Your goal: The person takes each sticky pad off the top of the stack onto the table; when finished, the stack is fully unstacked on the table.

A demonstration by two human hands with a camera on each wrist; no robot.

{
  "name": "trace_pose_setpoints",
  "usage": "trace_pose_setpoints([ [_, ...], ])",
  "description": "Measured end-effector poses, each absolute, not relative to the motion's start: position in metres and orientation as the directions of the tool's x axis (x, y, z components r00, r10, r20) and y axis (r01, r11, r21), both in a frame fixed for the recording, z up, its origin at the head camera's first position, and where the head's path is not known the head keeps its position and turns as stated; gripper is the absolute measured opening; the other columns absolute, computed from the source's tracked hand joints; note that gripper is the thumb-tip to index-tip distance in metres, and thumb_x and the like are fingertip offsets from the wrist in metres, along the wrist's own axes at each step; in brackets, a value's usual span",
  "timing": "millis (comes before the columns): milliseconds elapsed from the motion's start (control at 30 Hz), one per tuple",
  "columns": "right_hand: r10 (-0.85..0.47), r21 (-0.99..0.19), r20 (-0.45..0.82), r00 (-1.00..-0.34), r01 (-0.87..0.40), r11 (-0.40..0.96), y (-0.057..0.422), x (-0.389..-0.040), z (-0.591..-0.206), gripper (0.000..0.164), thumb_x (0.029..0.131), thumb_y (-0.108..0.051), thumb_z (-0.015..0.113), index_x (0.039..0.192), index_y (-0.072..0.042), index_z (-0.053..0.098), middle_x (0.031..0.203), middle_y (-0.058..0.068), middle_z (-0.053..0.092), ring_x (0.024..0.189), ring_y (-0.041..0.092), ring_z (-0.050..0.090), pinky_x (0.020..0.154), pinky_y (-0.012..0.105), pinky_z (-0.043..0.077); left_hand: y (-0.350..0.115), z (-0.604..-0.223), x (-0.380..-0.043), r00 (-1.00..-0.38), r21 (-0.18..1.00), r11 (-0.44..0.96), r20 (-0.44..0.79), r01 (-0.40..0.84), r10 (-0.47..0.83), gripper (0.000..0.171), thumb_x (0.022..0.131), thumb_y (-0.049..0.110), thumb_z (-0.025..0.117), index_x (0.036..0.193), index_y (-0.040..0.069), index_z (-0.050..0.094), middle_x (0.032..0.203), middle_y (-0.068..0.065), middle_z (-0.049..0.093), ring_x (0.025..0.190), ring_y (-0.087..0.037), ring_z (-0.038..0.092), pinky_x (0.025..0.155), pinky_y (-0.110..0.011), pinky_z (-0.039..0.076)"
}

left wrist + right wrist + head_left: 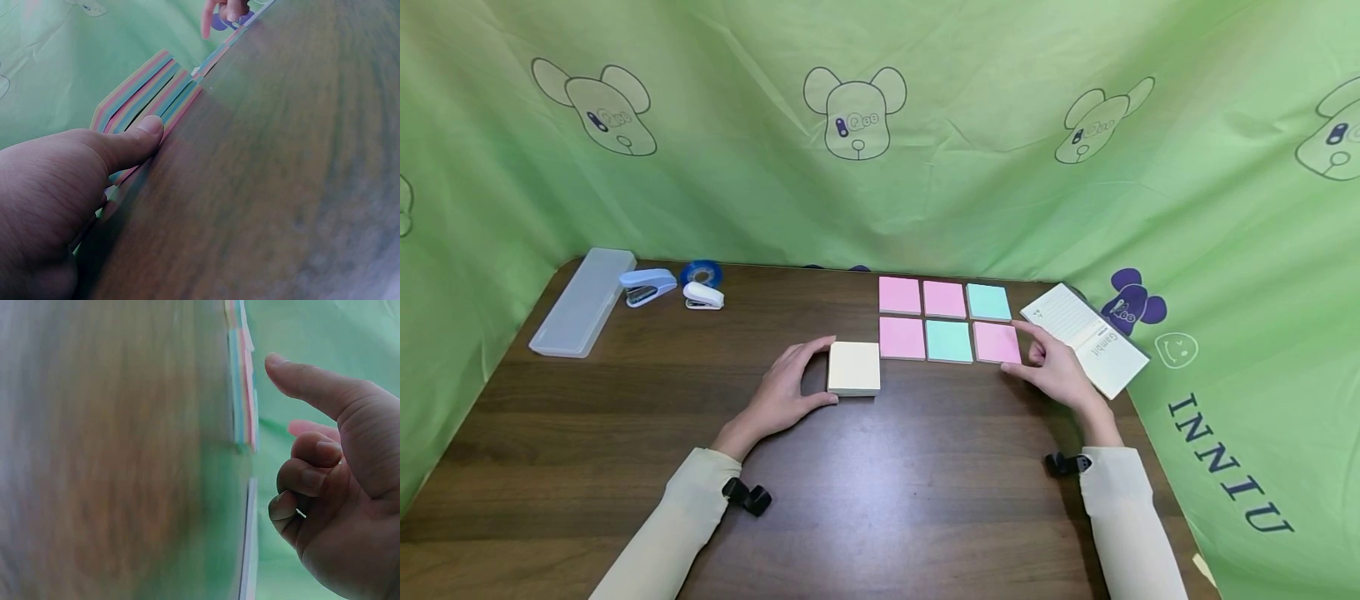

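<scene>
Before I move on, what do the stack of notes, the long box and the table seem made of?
Stack of notes: likely matte paper; thin coloured layers show at the edges. Long box: probably plastic, milky and translucent. Table: wood or wood-look laminate; grain and a soft sheen leave that open.

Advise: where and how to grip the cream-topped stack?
I'd come from the left, as the left hand does, and pinch the near and far sides of the cream-topped stack, spanning its height: a pink pad crowds its far right corner, and separate layers show.
</scene>
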State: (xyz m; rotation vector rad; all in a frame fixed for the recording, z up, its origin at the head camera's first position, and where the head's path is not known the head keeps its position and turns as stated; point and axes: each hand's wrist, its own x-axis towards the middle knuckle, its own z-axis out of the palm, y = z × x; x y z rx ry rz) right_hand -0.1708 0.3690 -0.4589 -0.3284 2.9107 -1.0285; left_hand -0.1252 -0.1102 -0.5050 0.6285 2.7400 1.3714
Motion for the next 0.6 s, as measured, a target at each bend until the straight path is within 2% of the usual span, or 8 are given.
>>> trace_pose_setpoints([
  [233, -0.233, -0.659, 0.104, -0.967, -0.242, 0.712, 0.347, -0.163, -0.451, 0.074, 0.092, -0.014, 0.093, 0.157, -0.004, 0.059, 0.076, 0.001, 0.039, 0.069, 0.010, 0.038, 0.070, 0.029, 0.035, -0.110, -0.504, -0.126, -0.921, 0.771, 0.537, 0.160, 0.341, 0.356, 0.094, 0.089, 0.019, 0.097, 0.168, 0.018, 0.045, 0.162, -0.006, 0.057, 0.152, -0.032, 0.047, 0.125, -0.061, 0.037],
  [467, -0.250, -0.631, 0.189, -0.950, -0.312, 0.710, 0.318, -0.153, -0.442, 0.071, 0.089, -0.016, 0.096, 0.152, -0.009, 0.065, 0.074, -0.004, 0.037, 0.067, 0.009, 0.035, 0.068, 0.029, 0.034, -0.110, -0.505, -0.126, -0.921, 0.772, 0.536, 0.159, 0.341, 0.356, 0.094, 0.089, 0.018, 0.097, 0.168, 0.018, 0.045, 0.161, -0.006, 0.058, 0.152, -0.032, 0.047, 0.125, -0.061, 0.037],
  [600, -0.260, -0.662, 0.200, -0.945, -0.326, 0.675, 0.297, -0.148, -0.439, 0.071, 0.087, -0.015, 0.096, 0.152, -0.010, 0.066, 0.074, -0.006, 0.033, 0.068, 0.008, 0.032, 0.068, 0.029, 0.032, -0.110, -0.506, -0.126, -0.920, 0.774, 0.532, 0.164, 0.344, 0.356, 0.094, 0.089, 0.018, 0.097, 0.168, 0.018, 0.045, 0.161, -0.006, 0.058, 0.152, -0.033, 0.047, 0.125, -0.061, 0.036],
])
